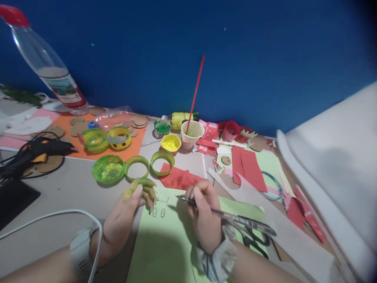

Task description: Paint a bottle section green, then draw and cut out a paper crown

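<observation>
My right hand point(204, 212) grips a black pen point(247, 223) whose tip points left, just above a light green sheet point(165, 251). Small drawings in dark line, a jagged crown-like shape point(161, 194) and two little ovals, show near the sheet's top left. Beside them is my left hand point(135, 200), smeared with green and yellow paint, its thumb pressed to its curled fingers; whatever lies between them, if anything, is too small to name. Black scissors point(253, 237) lie on the paper, partly behind my right wrist.
Green and yellow rings point(137, 168) and a green dish point(108, 169) stand behind my left hand. Further back are a yellow paint cup point(171, 144) and a paper cup point(192, 135) with a red stick. A glue gun point(44, 146) and tall bottle point(55, 74) are left; red paper point(249, 169) lies right.
</observation>
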`<state>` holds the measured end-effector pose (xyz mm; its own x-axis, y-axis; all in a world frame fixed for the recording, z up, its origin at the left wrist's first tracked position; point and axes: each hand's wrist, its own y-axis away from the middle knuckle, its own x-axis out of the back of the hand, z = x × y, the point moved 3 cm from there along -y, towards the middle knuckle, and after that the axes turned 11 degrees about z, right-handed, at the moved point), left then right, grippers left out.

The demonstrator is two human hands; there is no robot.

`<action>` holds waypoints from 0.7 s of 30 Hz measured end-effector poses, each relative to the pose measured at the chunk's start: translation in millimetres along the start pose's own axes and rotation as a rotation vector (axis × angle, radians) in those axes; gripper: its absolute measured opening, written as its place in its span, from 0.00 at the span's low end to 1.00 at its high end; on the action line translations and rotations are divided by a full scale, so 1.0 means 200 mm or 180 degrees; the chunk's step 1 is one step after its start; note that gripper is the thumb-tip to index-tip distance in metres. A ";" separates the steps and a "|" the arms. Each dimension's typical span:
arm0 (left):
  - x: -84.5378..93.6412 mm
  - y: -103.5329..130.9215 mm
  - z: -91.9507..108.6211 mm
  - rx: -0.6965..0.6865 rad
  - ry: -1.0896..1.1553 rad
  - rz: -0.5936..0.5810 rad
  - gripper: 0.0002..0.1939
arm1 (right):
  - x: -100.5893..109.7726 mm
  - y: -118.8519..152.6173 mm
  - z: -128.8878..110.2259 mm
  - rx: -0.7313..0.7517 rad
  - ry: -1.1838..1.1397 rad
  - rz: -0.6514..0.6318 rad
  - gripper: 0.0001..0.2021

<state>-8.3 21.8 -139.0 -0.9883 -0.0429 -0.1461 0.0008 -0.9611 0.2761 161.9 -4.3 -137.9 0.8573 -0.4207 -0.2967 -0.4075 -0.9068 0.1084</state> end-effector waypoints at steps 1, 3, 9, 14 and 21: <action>0.00 -0.01 -0.01 0.0088 0.0083 0.0014 0.10 | 0.00 0.02 -0.01 0.0099 -0.0012 -0.0111 0.13; 0.00 -0.02 -0.02 0.0233 0.0155 0.0073 0.11 | -0.01 0.05 -0.01 0.0326 0.0000 -0.0419 0.14; 0.00 -0.02 0.01 0.0080 -0.0093 0.0150 0.13 | -0.01 0.11 -0.02 0.1016 0.0581 -0.0840 0.16; -0.02 -0.01 0.06 -0.0111 -0.0116 0.0193 0.16 | -0.03 0.08 0.00 0.0670 0.1569 -0.1292 0.15; -0.02 -0.02 0.08 0.0062 0.0115 0.0467 0.16 | -0.07 0.01 0.04 -0.0111 0.1817 -0.1170 0.12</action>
<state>-7.6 30.0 -124.9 -0.9717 -0.1925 -0.1368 0.1415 -0.9384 0.3153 146.0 0.8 -141.3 0.9738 -0.0250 0.2262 -0.0556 -0.9900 0.1297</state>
